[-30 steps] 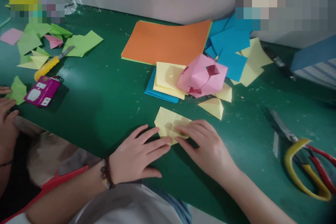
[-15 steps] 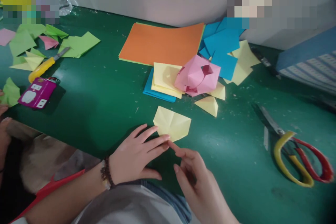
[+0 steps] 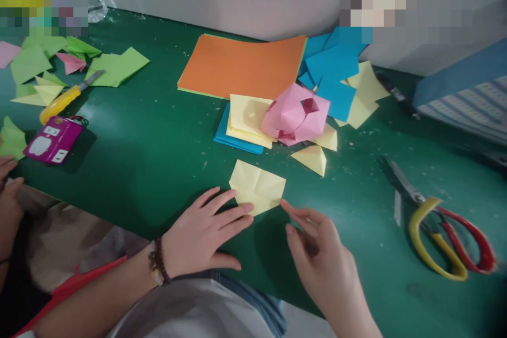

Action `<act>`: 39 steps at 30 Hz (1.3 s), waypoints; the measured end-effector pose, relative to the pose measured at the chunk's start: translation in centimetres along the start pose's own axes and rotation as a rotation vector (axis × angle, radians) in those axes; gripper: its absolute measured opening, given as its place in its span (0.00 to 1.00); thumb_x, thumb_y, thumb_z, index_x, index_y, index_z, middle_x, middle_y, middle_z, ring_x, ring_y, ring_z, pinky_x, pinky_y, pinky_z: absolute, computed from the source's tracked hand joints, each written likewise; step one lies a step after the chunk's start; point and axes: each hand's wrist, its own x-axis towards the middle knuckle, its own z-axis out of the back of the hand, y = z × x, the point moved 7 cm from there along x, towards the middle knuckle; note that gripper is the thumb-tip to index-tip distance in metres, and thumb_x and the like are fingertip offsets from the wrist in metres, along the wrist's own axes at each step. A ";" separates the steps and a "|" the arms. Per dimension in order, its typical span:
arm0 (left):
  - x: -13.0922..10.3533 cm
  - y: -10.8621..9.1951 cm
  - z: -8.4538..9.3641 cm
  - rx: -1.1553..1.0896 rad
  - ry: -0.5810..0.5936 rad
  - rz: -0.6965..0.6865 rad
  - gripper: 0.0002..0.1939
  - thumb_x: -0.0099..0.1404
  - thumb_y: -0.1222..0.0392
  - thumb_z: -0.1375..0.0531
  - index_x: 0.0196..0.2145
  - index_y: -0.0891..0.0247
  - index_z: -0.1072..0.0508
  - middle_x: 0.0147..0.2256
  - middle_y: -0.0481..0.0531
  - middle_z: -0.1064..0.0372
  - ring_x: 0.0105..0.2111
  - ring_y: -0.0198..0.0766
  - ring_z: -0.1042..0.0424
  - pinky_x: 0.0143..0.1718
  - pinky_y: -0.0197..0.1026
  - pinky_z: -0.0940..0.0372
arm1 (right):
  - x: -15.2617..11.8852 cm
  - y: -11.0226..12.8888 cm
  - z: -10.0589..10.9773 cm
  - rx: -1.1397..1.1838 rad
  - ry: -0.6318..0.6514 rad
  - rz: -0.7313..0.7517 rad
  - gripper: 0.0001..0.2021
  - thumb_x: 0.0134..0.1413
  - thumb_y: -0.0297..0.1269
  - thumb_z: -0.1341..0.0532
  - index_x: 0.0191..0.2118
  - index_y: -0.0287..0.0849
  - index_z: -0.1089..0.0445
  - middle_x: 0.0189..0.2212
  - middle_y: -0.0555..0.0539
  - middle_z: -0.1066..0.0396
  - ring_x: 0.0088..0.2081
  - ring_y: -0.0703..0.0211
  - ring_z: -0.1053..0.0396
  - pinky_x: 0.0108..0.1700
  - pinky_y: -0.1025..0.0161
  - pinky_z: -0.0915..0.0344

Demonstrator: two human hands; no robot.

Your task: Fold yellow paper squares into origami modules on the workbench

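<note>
A pale yellow sheet of folded paper (image 3: 259, 185), creased through its middle, lies on the green table in front of me. My left hand (image 3: 208, 232) is spread flat, fingers apart, its fingertips pressing the paper's lower left edge. At the right corner of the sheet, the index fingertip of my right hand (image 3: 320, 248) touches or nearly touches the edge. That hand's thumb stands apart and its other fingers are loosely bent, with nothing visible in them. Just beyond are a pink folded paper shape (image 3: 291, 116) and a stack of yellow sheets (image 3: 247, 116).
Scissors (image 3: 435, 227) with yellow and red handles lie at the right. Orange paper (image 3: 241, 63) and blue paper pieces (image 3: 335, 63) are at the back. On the left are a yellow-handled knife (image 3: 65, 103), a purple packet (image 3: 53, 140) and another person's hand (image 3: 10, 190).
My right hand has moved right, from beside my left fingertips along the paper's lower edge to its right corner. My left hand stays on the sheet.
</note>
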 end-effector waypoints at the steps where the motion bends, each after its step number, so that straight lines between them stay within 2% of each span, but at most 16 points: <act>1: 0.0 0.0 0.0 -0.004 0.001 -0.002 0.35 0.65 0.35 0.48 0.61 0.60 0.39 0.65 0.50 0.47 0.64 0.52 0.51 0.64 0.56 0.57 | 0.3 0.2 0.3 -0.051 -0.032 0.023 0.11 0.60 0.45 0.45 0.44 0.46 0.40 0.42 0.44 0.22 0.16 0.69 0.36 0.17 0.70 0.38; 4: 0.0 0.0 0.1 -0.017 -0.004 -0.007 0.37 0.65 0.34 0.49 0.63 0.60 0.41 0.64 0.51 0.46 0.64 0.52 0.51 0.64 0.56 0.57 | 1.4 1.7 1.1 -0.258 -0.150 0.184 0.10 0.61 0.44 0.44 0.42 0.45 0.36 0.43 0.44 0.24 0.19 0.69 0.35 0.19 0.70 0.38; 6: -0.1 0.0 0.1 -0.037 -0.013 -0.007 0.38 0.64 0.34 0.48 0.64 0.58 0.44 0.64 0.52 0.45 0.64 0.52 0.51 0.64 0.57 0.58 | 2.0 3.0 1.1 -0.403 -0.233 0.327 0.08 0.61 0.43 0.44 0.40 0.44 0.35 0.45 0.42 0.27 0.29 0.63 0.29 0.27 0.66 0.34; 8: -0.1 0.1 0.1 -0.079 -0.026 0.010 0.42 0.62 0.33 0.47 0.66 0.59 0.49 0.63 0.53 0.42 0.64 0.53 0.51 0.64 0.57 0.58 | 2.4 3.8 0.5 -0.508 -0.264 0.434 0.09 0.62 0.42 0.44 0.39 0.42 0.35 0.45 0.38 0.29 0.38 0.54 0.29 0.35 0.60 0.32; 10: -0.2 0.2 0.0 -0.127 -0.037 0.036 0.48 0.60 0.31 0.45 0.67 0.63 0.53 0.61 0.55 0.39 0.64 0.52 0.51 0.65 0.57 0.59 | 2.5 4.2 -0.1 -0.570 -0.271 0.471 0.10 0.61 0.42 0.44 0.39 0.40 0.35 0.45 0.35 0.31 0.41 0.50 0.31 0.38 0.56 0.33; 13: -0.2 0.3 -0.2 -0.167 -0.055 0.057 0.53 0.58 0.30 0.44 0.67 0.67 0.56 0.58 0.59 0.36 0.65 0.52 0.52 0.65 0.57 0.58 | 2.1 4.8 -0.8 -0.593 -0.275 0.455 0.11 0.59 0.45 0.42 0.37 0.41 0.36 0.47 0.34 0.32 0.41 0.47 0.33 0.36 0.55 0.36; 17: -0.3 0.3 -0.2 -0.175 -0.072 0.060 0.52 0.59 0.30 0.45 0.67 0.69 0.55 0.57 0.61 0.35 0.65 0.52 0.53 0.65 0.57 0.59 | 1.3 5.9 -2.0 -0.548 -0.235 0.435 0.10 0.58 0.44 0.41 0.36 0.42 0.37 0.48 0.33 0.32 0.45 0.42 0.34 0.38 0.52 0.37; 20: -0.2 0.2 -0.1 -0.160 -0.064 0.048 0.49 0.60 0.30 0.47 0.67 0.68 0.53 0.59 0.60 0.37 0.65 0.53 0.53 0.65 0.57 0.59 | 1.4 5.9 -2.2 -0.461 -0.188 0.441 0.12 0.56 0.44 0.40 0.39 0.42 0.36 0.51 0.33 0.33 0.49 0.40 0.35 0.42 0.48 0.36; 22: -0.1 0.1 0.1 -0.136 -0.061 0.028 0.46 0.62 0.31 0.49 0.66 0.66 0.51 0.60 0.59 0.39 0.65 0.53 0.52 0.65 0.57 0.59 | 2.0 5.4 -1.7 -0.340 -0.102 0.508 0.14 0.56 0.42 0.40 0.45 0.42 0.36 0.51 0.35 0.32 0.51 0.42 0.35 0.45 0.46 0.34; 24: -0.1 0.0 0.3 -0.113 -0.063 0.005 0.42 0.64 0.33 0.50 0.65 0.64 0.48 0.61 0.58 0.40 0.64 0.53 0.51 0.65 0.57 0.58 | 2.7 4.7 -0.8 -0.252 -0.022 0.615 0.15 0.59 0.35 0.42 0.52 0.43 0.38 0.51 0.38 0.31 0.54 0.46 0.35 0.50 0.48 0.34; 26: -0.1 -0.1 0.4 -0.097 -0.071 -0.011 0.37 0.65 0.35 0.49 0.63 0.61 0.44 0.59 0.57 0.39 0.64 0.53 0.50 0.65 0.58 0.58 | 3.7 3.7 1.1 -0.319 -0.120 0.668 0.16 0.58 0.30 0.41 0.52 0.45 0.36 0.54 0.38 0.34 0.57 0.45 0.37 0.53 0.47 0.36; 28: -0.1 -0.2 0.5 -0.088 -0.081 -0.017 0.35 0.65 0.36 0.47 0.62 0.59 0.41 0.57 0.56 0.37 0.64 0.54 0.51 0.65 0.60 0.59 | 4.4 3.1 1.8 -0.389 -0.105 0.753 0.17 0.57 0.27 0.40 0.52 0.46 0.34 0.56 0.39 0.34 0.58 0.44 0.38 0.53 0.47 0.35; 34: -0.3 0.0 0.5 -0.053 -0.099 -0.008 0.35 0.64 0.36 0.47 0.60 0.62 0.38 0.55 0.56 0.34 0.66 0.53 0.54 0.66 0.62 0.66 | 4.8 3.5 1.0 -0.380 0.020 1.013 0.13 0.57 0.27 0.40 0.47 0.47 0.28 0.51 0.46 0.27 0.59 0.48 0.37 0.53 0.49 0.33; 39: -0.3 0.7 0.9 0.017 -0.134 0.044 0.30 0.66 0.37 0.48 0.55 0.63 0.34 0.58 0.57 0.37 0.66 0.52 0.52 0.66 0.62 0.64 | 3.5 3.6 0.1 -0.303 0.082 1.020 0.14 0.57 0.28 0.40 0.48 0.46 0.28 0.46 0.46 0.24 0.56 0.50 0.33 0.53 0.48 0.33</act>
